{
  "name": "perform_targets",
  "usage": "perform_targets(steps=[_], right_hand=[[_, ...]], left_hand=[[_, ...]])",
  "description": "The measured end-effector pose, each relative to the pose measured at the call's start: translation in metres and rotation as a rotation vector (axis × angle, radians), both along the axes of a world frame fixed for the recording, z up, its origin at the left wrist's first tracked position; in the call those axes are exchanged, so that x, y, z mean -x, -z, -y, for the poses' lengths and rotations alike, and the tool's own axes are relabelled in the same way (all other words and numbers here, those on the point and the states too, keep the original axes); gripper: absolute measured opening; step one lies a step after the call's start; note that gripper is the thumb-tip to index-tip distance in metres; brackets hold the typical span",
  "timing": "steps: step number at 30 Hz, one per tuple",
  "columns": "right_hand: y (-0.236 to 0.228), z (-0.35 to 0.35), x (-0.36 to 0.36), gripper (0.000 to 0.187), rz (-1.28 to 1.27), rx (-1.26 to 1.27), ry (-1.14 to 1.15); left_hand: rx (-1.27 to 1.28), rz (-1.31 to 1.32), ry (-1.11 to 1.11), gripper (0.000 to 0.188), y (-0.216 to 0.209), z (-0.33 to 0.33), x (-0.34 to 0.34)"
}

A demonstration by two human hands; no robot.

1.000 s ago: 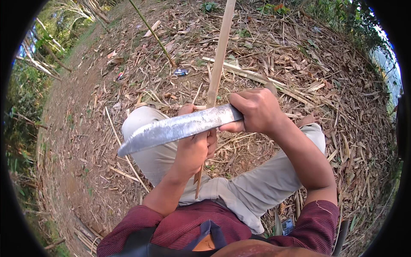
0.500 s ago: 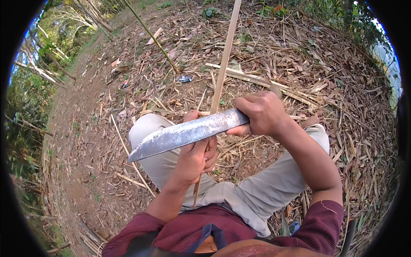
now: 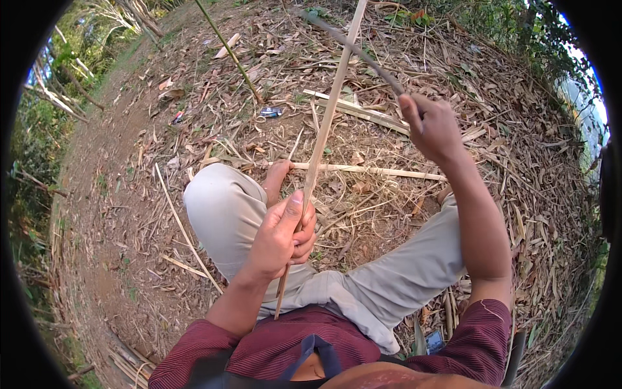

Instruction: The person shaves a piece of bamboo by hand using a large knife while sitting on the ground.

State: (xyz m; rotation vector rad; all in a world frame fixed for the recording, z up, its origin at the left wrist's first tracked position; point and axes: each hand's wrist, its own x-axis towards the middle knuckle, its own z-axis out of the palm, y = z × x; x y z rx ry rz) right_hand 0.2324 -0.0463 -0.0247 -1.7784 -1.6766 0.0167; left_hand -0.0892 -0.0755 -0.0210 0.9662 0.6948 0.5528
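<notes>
My left hand (image 3: 285, 230) is closed around the lower part of a long pale bamboo strip (image 3: 327, 120). The strip leans upright, rising past the top of the view, and its lower end comes down near my lap. My right hand (image 3: 433, 123) grips the handle of a machete (image 3: 369, 59), raised beyond the strip at the upper right. Its blade is seen nearly edge-on and slants up and left, with a blurred tip. In this view the blade crosses the upper strip; whether they touch, I cannot tell.
I sit with knees spread over ground littered with dry leaves. Split bamboo pieces (image 3: 363, 113) lie ahead, and another strip (image 3: 382, 171) lies across near my feet. A thin strip (image 3: 184, 223) rests by my left knee. A green stem (image 3: 230, 55) and a small blue packet (image 3: 271, 112) are farther off.
The machete has gone from lying across the strip near my left hand, flat side showing, to raised far up, edge-on. My left hand and the strip have shifted slightly left.
</notes>
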Motion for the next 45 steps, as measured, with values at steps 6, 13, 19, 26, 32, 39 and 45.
perform_targets(steps=[6, 13, 19, 26, 32, 39, 45], right_hand=[[0.000, 0.007, 0.055, 0.067, 0.429, -0.327, -0.264], [0.003, -0.023, -0.068, 0.083, -0.028, -0.160, 0.232], [0.007, 0.000, 0.009, 0.069, 0.481, -0.224, -0.183], [0.013, -0.014, -0.127, 0.086, -0.132, -0.132, 0.472], [0.031, -0.013, -0.144, 0.086, -0.020, -0.095, 0.595], [0.032, -0.017, -0.167, 0.095, -0.222, -0.098, 0.727], [0.028, -0.026, -0.148, 0.091, -0.651, -0.075, 0.464]], left_hand=[[-0.140, -0.081, 0.002, 0.040, 0.012, -0.007, 0.004], [-0.175, -0.294, 0.061, 0.039, 0.010, 0.015, 0.030], [-0.144, -0.339, 0.050, 0.040, 0.013, 0.016, 0.027], [-0.134, -0.435, 0.137, 0.041, 0.022, 0.030, 0.078], [-0.094, -0.466, 0.153, 0.040, 0.024, 0.033, 0.095], [-0.134, -0.520, 0.145, 0.040, 0.027, 0.038, 0.142], [-0.243, -0.541, 0.044, 0.038, 0.038, 0.043, 0.096]])
